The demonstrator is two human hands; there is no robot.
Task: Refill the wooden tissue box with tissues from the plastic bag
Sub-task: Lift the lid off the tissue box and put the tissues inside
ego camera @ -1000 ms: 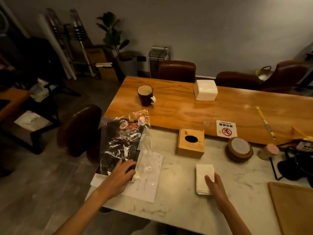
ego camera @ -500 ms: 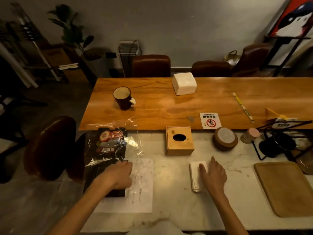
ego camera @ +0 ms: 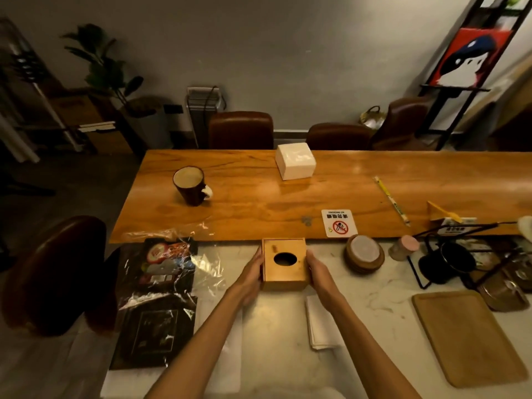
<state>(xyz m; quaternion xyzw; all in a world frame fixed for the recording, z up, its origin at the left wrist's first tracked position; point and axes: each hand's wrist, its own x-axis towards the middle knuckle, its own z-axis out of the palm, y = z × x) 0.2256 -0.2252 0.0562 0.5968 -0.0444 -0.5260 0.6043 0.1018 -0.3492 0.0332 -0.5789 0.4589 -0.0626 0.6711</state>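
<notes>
Both hands are clamping your wooden tissue box [ego camera: 284, 263].
Your left hand [ego camera: 251, 276] is pressing its 9 o'clock side, right hand [ego camera: 319, 272] its 3 o'clock side; the tissue stack [ego camera: 320, 326] is lying at 5 o'clock, the plastic bag [ego camera: 164, 286] at 9 o'clock.

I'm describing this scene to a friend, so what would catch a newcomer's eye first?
Probably the wooden box with its dark oval slot, at the centre of the marble counter, with the left hand and right hand pressed to its sides. Next, the crinkly plastic bag to its left and the white tissue stack just in front.

fingers hidden behind wooden tissue box [ego camera: 284, 263], box interior dark
</notes>
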